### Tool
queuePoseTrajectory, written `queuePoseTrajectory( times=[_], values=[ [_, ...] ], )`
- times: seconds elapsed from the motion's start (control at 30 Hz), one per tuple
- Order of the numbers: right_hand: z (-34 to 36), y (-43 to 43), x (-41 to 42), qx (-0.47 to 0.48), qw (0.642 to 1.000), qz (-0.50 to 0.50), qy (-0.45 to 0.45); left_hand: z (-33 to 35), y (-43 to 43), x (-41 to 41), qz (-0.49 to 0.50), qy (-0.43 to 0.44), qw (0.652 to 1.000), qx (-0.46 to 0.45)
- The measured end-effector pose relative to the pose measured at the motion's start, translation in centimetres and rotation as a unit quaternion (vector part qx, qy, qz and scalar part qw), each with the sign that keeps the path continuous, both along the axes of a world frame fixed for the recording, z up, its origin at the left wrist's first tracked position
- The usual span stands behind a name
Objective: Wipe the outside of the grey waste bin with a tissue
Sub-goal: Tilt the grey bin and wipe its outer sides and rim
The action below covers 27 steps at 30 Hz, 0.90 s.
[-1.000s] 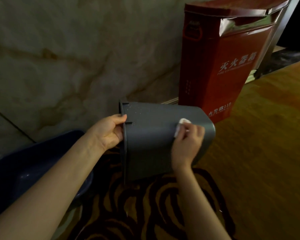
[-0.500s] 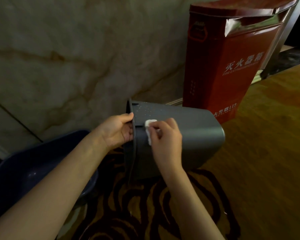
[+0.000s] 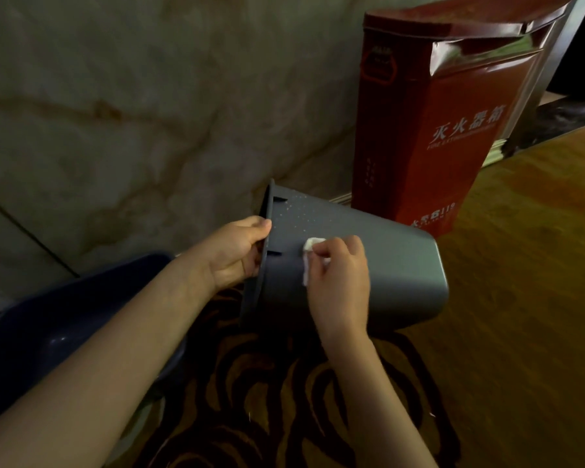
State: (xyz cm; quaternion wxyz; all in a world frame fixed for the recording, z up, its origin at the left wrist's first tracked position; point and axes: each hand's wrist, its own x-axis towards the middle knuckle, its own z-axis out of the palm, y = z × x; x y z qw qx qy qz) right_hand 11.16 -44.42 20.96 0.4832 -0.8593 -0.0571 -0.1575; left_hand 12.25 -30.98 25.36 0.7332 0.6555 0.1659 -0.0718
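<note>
Right hand presses tissue on bin.

**Lettering on the red box**

The red box carries all the readable text. Its front face shows large white Chinese characters, 灭火器箱, with a thin line of small Latin capitals beneath, too blurred to read. Near the bottom edge, more white characters end in the number 119. The narrow side face bears a framed emblem and a column of small print, both illegible.
</note>
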Motion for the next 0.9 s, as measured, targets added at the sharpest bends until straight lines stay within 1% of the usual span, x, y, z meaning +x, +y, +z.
queuePoseTrajectory(
  times=[0.07,0.17,0.23,0.33,0.4,0.47,0.57,0.77,0.9],
  values=[
    [-0.4,-1.2,1.0,0.012,0.999,-0.046,0.024,-0.1,0.2,-0.2,-0.004,0.002,1.000,0.003],
    [-0.3,-1.7,1.6,0.006,0.998,-0.050,0.030,-0.1,0.5,-0.4,-0.001,0.004,1.000,-0.017],
    [0.1,-1.0,1.3,0.008,1.000,-0.002,0.005,0.0,0.5,-0.5,-0.002,0.004,0.999,-0.036],
    [0.9,0.5,0.8,0.030,0.993,0.103,-0.046,0.1,0.5,-0.7,-0.019,0.001,0.998,-0.053],
    [1.3,1.1,0.9,0.035,0.989,0.132,-0.057,0.1,0.5,-0.8,-0.025,-0.003,0.998,-0.065],
    [1.6,1.3,1.4,0.054,0.987,0.141,-0.051,-0.2,0.4,-0.8,-0.027,-0.009,0.998,-0.055],
    [1.9,1.3,2.4,0.073,0.985,0.146,-0.054,-0.5,0.2,-0.8,-0.027,-0.019,0.999,-0.024],
    [2.8,1.3,4.8,0.092,0.987,0.118,-0.061,-0.8,-0.6,-0.8,-0.017,-0.045,0.999,0.006],
    [2.9,1.6,5.5,0.077,0.989,0.113,-0.064,-0.6,-0.7,-0.6,-0.008,-0.051,0.999,0.013]
  ],
)
